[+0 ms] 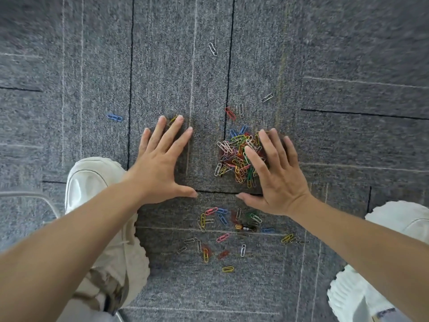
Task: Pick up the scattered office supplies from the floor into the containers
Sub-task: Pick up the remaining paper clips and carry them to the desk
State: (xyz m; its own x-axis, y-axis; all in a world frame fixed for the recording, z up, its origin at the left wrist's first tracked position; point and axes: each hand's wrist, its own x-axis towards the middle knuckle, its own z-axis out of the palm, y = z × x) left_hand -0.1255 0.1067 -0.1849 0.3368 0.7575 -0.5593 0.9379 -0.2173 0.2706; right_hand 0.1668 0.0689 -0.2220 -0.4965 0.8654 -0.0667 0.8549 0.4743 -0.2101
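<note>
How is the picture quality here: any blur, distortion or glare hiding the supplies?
Head view: the pile of paper clips, left hand and right hand are fairly sharp; the carpet smears into blur toward the top corners; wide-angle distortion bends its seams; light is soft and even, with faint shadows beside the hands; slight sheen on the white shoe only.

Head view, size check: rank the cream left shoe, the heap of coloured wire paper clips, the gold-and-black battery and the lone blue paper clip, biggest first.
1. cream left shoe
2. heap of coloured wire paper clips
3. gold-and-black battery and lone blue paper clip: look alike, not ranked.
</note>
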